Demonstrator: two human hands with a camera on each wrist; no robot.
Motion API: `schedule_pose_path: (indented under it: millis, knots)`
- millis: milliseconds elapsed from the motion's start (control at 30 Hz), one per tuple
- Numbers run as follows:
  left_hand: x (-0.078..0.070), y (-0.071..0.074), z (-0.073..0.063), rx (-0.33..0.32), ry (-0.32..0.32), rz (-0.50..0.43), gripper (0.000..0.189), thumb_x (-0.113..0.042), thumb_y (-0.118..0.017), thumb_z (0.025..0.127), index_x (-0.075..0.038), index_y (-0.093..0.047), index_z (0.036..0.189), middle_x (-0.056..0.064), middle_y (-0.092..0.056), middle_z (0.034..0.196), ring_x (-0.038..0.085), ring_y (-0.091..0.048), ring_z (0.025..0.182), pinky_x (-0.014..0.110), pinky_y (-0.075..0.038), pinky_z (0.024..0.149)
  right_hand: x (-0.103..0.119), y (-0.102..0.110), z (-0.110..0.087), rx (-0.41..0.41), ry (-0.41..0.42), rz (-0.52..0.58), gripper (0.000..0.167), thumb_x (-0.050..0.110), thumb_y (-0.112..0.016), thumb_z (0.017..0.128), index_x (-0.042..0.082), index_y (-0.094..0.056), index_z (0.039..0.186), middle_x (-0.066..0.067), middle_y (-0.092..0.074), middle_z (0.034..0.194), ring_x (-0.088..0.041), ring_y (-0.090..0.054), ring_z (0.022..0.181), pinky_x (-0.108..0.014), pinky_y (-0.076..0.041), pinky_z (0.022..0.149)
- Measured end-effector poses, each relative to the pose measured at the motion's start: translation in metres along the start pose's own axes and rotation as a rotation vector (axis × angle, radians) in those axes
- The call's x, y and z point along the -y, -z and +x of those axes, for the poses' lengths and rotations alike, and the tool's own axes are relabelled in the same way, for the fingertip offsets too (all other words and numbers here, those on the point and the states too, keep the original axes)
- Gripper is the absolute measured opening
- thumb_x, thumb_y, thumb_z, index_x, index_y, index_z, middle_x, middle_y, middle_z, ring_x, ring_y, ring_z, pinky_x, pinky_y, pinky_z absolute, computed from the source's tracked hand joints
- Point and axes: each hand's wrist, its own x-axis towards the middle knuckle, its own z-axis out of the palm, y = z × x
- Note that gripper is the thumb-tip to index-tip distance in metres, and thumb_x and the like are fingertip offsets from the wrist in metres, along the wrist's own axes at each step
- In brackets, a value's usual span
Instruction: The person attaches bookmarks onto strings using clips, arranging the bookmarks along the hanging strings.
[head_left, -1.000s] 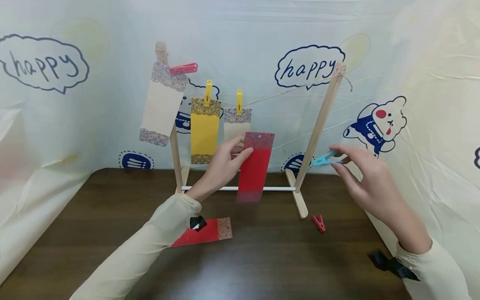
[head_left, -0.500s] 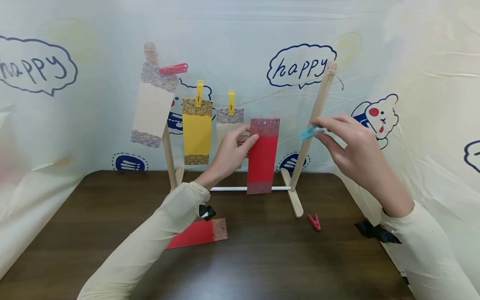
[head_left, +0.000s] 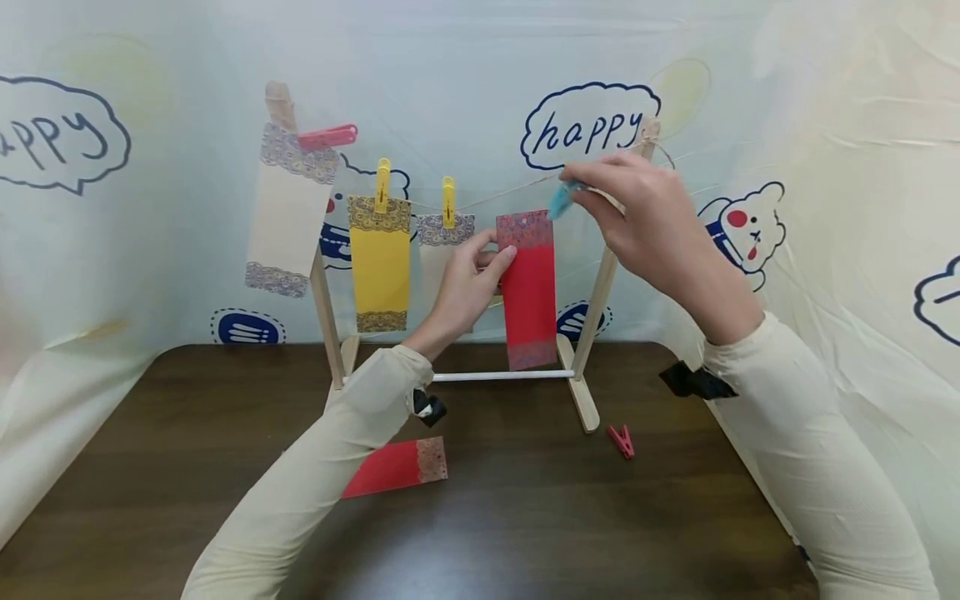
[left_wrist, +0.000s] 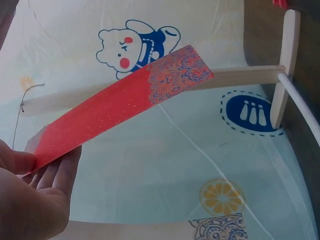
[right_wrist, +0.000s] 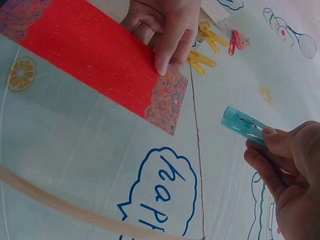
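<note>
My left hand (head_left: 471, 279) pinches a red card (head_left: 529, 292) with patterned ends near its upper left edge. The card hangs upright from my fingers, beside a white card on the string. In the right wrist view, the card's patterned end lies close to the string (right_wrist: 196, 125) but apart from it. My right hand (head_left: 637, 208) pinches a light blue clothespin (right_wrist: 244, 126) between thumb and fingers, near the red card's upper right corner. The left wrist view shows the red card (left_wrist: 115, 102) slightly bowed, with my thumb on its near end.
From the string hang a large white card (head_left: 288, 221) under a pink clothespin (head_left: 327, 137), a yellow card (head_left: 381, 271) and a small white card (head_left: 446, 242) with yellow clothespins. A wooden post (head_left: 595, 312) stands right. On the table lie another red card (head_left: 393, 467) and a red clothespin (head_left: 621, 442).
My left hand has raised the red card toward the string. My right hand has moved up and left with the blue clothespin, close to the card's top. The view has shifted slightly right.
</note>
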Motion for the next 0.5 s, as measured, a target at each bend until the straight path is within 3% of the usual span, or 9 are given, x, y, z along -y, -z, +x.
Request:
schedule_pose_path:
  millis: [267, 500]
  knots:
    - [-0.001, 0.003, 0.005, -0.016, 0.024, -0.003, 0.024, -0.019, -0.055, 0.103, -0.005, -0.059, 0.122, 0.014, -0.072, 0.104, 0.024, -0.072, 0.090, 0.040, -0.060, 0.077, -0.003, -0.008, 0.030, 0.060, 0.002, -0.117, 0.028, 0.006, -0.062, 0.097, 0.003, -0.068, 0.125, -0.019, -0.069, 0.111, -0.029, -0.063, 0.102, -0.042, -0.057, 0.086]
    - [0.000, 0.008, 0.007, -0.057, 0.010, 0.026, 0.020, -0.018, -0.055, 0.103, -0.006, -0.060, 0.118, 0.014, -0.073, 0.098, 0.025, -0.071, 0.083, 0.034, -0.059, 0.071, -0.001, -0.016, 0.046, 0.123, -0.038, -0.140, 0.031, 0.009, -0.059, 0.099, 0.005, -0.065, 0.129, -0.018, -0.067, 0.113, -0.028, -0.059, 0.106, -0.040, -0.055, 0.090]
